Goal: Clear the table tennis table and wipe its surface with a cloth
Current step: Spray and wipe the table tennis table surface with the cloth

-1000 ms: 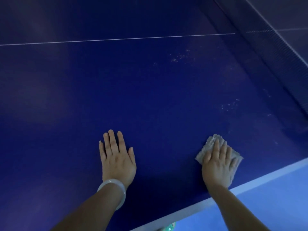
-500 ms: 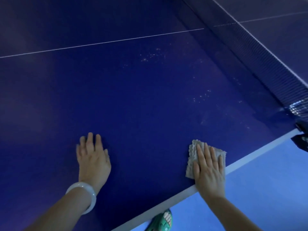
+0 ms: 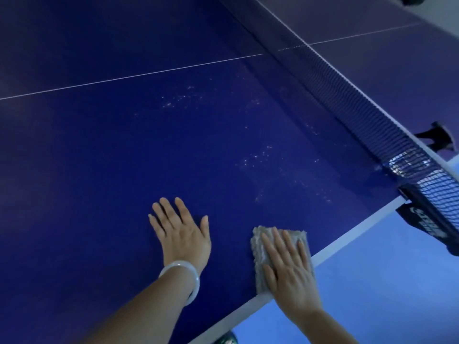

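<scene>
The dark blue table tennis table (image 3: pixel 104 175) fills the view, its white side edge running along the lower right. My right hand (image 3: pixel 289 266) lies flat with straight fingers on a folded grey cloth (image 3: pixel 259 259), pressing it onto the surface right beside that edge. To its left, my left hand (image 3: pixel 182 232), a pale bangle on the wrist, rests palm down with spread fingers on the bare surface. Pale specks and smears (image 3: pixel 258 157) dot the table ahead of the cloth, toward the net.
The dark net (image 3: pixel 352 103) crosses the upper right, ending at its post and clamp (image 3: pixel 422 212) on the table's side. A thin white centre line (image 3: pixel 129 76) runs across the far half. Light blue floor (image 3: pixel 387 281) lies beyond the edge.
The view has swung right, bringing the net post into sight. Both hands have shifted along the table toward the net, and the cloth now sits against the side edge.
</scene>
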Demonstrator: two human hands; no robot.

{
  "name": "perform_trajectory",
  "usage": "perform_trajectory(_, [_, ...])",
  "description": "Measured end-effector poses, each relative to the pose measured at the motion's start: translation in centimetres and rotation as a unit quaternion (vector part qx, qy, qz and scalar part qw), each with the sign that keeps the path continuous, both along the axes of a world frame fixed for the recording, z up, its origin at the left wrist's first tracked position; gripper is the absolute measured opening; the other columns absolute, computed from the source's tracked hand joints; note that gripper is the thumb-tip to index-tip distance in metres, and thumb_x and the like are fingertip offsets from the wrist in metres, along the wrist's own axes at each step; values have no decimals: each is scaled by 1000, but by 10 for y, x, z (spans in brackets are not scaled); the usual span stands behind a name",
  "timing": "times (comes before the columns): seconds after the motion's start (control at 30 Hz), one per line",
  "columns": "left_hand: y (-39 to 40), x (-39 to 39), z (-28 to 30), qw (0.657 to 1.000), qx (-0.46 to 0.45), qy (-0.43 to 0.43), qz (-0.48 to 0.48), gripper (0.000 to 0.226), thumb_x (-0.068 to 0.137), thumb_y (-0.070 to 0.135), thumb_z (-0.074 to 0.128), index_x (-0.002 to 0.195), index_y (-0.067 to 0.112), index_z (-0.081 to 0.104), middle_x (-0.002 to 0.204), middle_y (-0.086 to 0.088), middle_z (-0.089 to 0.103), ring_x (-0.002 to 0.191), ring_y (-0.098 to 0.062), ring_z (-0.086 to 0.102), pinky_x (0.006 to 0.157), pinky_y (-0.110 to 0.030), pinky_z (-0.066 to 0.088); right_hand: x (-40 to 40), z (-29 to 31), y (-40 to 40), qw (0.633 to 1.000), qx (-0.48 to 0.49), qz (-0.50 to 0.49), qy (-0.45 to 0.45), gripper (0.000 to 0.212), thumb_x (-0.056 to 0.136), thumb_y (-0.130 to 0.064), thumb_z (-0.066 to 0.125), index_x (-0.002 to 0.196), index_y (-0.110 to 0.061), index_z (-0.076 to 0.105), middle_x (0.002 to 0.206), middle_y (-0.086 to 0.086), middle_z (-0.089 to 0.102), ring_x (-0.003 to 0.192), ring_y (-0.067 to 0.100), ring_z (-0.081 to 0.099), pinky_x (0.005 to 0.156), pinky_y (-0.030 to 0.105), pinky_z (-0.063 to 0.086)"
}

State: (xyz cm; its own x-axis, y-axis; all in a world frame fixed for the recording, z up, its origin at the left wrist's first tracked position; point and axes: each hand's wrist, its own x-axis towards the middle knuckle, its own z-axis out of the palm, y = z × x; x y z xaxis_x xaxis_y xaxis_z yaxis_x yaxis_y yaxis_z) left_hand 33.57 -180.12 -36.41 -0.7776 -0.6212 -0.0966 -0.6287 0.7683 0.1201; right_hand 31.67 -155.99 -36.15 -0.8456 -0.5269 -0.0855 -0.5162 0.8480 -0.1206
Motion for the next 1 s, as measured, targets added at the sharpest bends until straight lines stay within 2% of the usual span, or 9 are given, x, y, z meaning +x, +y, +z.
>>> perform_trajectory(0.23, [3, -3, 2, 1000, 1, -14, 4, 79, 95, 54, 13, 153, 1, 11, 158, -29, 2, 148, -42, -5, 120, -55, 2, -79, 4, 8, 950, -3, -310, -47, 58, 101, -41, 15, 154, -32, -9, 164, -3, -8, 150, 16, -12, 120, 41, -12])
perform_trajectory(0.3, [3, -3, 3, 1000, 2, -10, 6, 78, 95, 54, 13, 153, 1, 12, 158, -29, 3, 148, -42, -4, 120, -55, 3, -71, 6, -29, 964, -21, -263, -43, 59, 102, -40, 16, 155, -30, -9, 164, -2, -10, 150, 18, -13, 119, 43, -14])
perform_trajectory(0.4, [3, -3, 3, 1000, 0, -10, 4, 77, 97, 53, 10, 153, 1, 13, 158, -29, 4, 148, -42, -3, 120, -56, 5, -30, 4, -71, 996, -55, -70, -28, 58, 103, -40, 20, 157, -26, 3, 164, 0, 1, 151, 20, -3, 121, 45, -1])
perform_trajectory(0.53, [2, -3, 1, 1000, -6, -1, 2, 78, 96, 53, 10, 151, -1, 18, 157, -31, 10, 148, -43, 2, 120, -57, 7, -23, 0, -39, 998, -19, 62, 1, 56, 102, -40, 23, 156, -25, 18, 163, -3, 16, 151, 19, 12, 118, 45, 11])
perform_trajectory(0.63, [2, -3, 1, 1000, -5, 7, -2, 77, 96, 52, 13, 150, -3, 23, 156, -32, 13, 147, -45, 6, 119, -59, 11, -48, 3, 7, 988, 22, -150, 8, 56, 101, -42, 3, 154, -27, 10, 163, -3, 11, 150, 16, 5, 120, 46, 8])
perform_trajectory(0.73, [2, -2, 1, 1000, -3, 6, -2, 77, 96, 51, 14, 149, -4, 24, 155, -33, 14, 146, -46, 6, 118, -60, 13, -52, 5, 3, 949, 8, -314, -31, 58, 98, -44, 6, 152, -31, -12, 163, -4, -10, 150, 16, -11, 121, 46, -1])
perform_trajectory(0.8, [2, -2, 1, 1000, 0, 4, -3, 76, 96, 50, 16, 149, -4, 25, 155, -34, 14, 146, -47, 7, 117, -60, 14, -45, 6, -26, 969, 12, -245, -39, 55, 100, -43, 1, 149, -31, -23, 162, -3, -17, 147, 16, -23, 120, 45, -7])
perform_trajectory(0.93, [2, -3, 1, 1000, 7, 7, -3, 75, 96, 49, 19, 148, -6, 26, 154, -35, 14, 146, -48, 8, 116, -62, 16, -57, 3, -77, 999, -26, 12, -29, 58, 102, -39, 18, 157, -23, 6, 164, -1, 0, 151, 16, -7, 121, 42, -2])
perform_trajectory(1.0, [1, -4, -1, 1000, 11, 12, -6, 75, 96, 48, 21, 148, -6, 26, 154, -35, 14, 146, -48, 7, 116, -62, 16, -91, 4, -83, 996, -2, 83, -21, 58, 101, -42, 11, 156, -28, 0, 164, -4, -3, 150, 13, -11, 122, 42, -1])
